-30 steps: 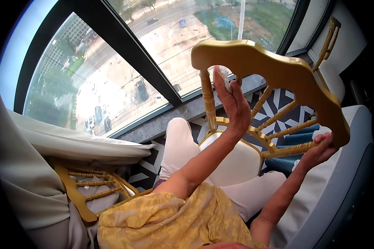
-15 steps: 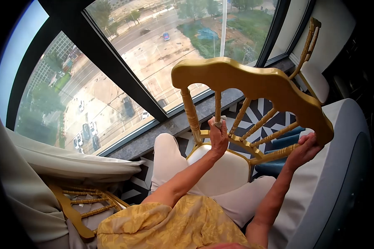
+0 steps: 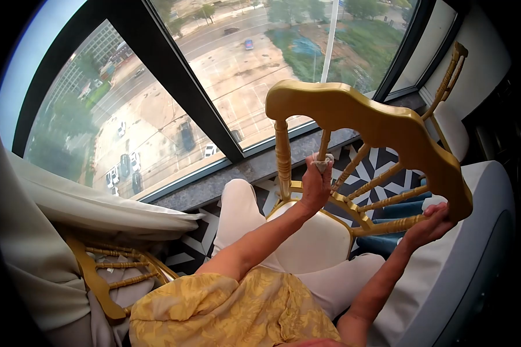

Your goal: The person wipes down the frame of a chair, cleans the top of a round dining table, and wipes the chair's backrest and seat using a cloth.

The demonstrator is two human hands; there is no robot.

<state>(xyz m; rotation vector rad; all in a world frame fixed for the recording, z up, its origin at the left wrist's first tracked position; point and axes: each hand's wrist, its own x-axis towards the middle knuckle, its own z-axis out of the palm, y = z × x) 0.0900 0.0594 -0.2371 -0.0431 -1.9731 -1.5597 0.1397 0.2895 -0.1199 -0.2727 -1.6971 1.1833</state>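
Observation:
A gold wooden chair [image 3: 353,110] with turned spindles stands in front of me, its back toward me and its pale seat [image 3: 312,240] between my knees. My left hand [image 3: 318,185] is closed around a crumpled whitish cloth [image 3: 323,162], pressed against one spindle. Low on the right side of the backrest, my right hand [image 3: 428,225] grips the outer post [image 3: 388,225], near the end of the top rail. A white piece of cloth or tissue [image 3: 434,202] shows just above its fingers; how it is held is partly hidden.
A second gold chair [image 3: 101,283] lies low at my left beside the cream curtain [image 3: 40,214]. Another chair [image 3: 446,121] stands at the back right. A grey-white padded surface [image 3: 446,254] borders my right arm. Large windows [image 3: 226,69] rise above a stone sill [image 3: 231,176].
The view has shifted, so the chair and both hands appear a little farther right and lower. Both hands keep their hold; the left stays on the same spindle.

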